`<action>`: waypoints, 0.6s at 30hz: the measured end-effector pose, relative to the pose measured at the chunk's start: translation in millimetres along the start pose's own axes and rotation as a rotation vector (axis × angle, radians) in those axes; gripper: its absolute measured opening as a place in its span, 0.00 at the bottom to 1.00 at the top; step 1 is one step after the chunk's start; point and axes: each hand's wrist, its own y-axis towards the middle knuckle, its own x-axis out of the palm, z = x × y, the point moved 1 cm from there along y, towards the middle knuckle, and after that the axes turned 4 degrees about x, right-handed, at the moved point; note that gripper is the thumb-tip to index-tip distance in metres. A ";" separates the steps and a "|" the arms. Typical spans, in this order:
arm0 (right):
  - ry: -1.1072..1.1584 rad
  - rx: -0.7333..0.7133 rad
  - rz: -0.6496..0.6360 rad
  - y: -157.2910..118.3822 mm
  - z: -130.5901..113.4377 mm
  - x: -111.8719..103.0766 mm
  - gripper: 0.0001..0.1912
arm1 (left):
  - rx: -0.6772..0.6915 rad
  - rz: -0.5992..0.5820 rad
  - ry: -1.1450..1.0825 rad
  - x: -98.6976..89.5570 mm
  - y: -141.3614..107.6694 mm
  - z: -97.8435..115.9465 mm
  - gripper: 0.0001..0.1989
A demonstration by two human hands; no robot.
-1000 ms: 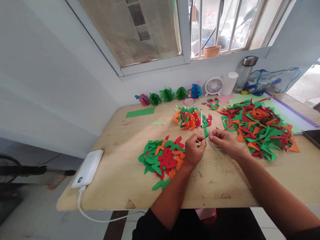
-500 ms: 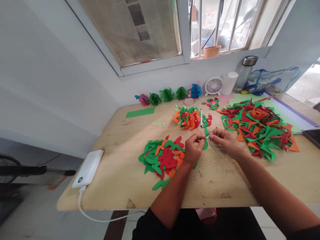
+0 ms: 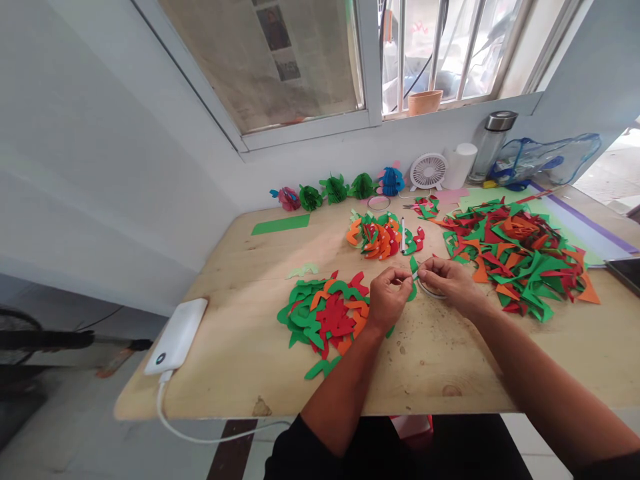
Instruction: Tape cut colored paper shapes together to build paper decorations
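My left hand (image 3: 389, 298) is closed in a pinch, thumb against fingertips, at a green paper cutout (image 3: 413, 293). A short whitish strip of tape spans the gap between my fingertips and those of the other hand. My right hand (image 3: 453, 283) is also pinched, holding the strip's other side, with a thin roll of tape (image 3: 431, 292) under its fingers, mostly covered. Beside my left forearm lies a pile of green, red and orange paper cutouts (image 3: 323, 317). Farther back sits a heap of cutouts with small white patches (image 3: 377, 237), next to a white pen (image 3: 403, 235).
Paper scraps (image 3: 520, 253) are heaped at the right. Folded paper figures (image 3: 334, 189) line the wall beside a small fan (image 3: 428, 172), a glass bottle (image 3: 487, 150) and a clear pouch (image 3: 545, 160). A power bank (image 3: 176, 337) with a cable lies at the left edge.
A pale green paper piece has shifted left and nearer, to the edge of the cutout pile. My hands have hardly moved; the whitish strip between them shows less.
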 end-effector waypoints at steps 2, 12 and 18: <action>0.008 -0.016 0.029 1.2 0.7 -1.0 0.17 | 0.014 -0.002 0.028 -0.2 -0.8 0.2 0.04; 0.070 -0.032 0.180 4.3 0.9 -5.9 0.14 | 0.143 -0.006 0.149 0.3 -1.8 0.1 0.04; 0.090 -0.095 0.189 2.2 -4.0 -1.9 0.14 | 0.142 -0.012 0.138 1.0 -1.9 -1.0 0.04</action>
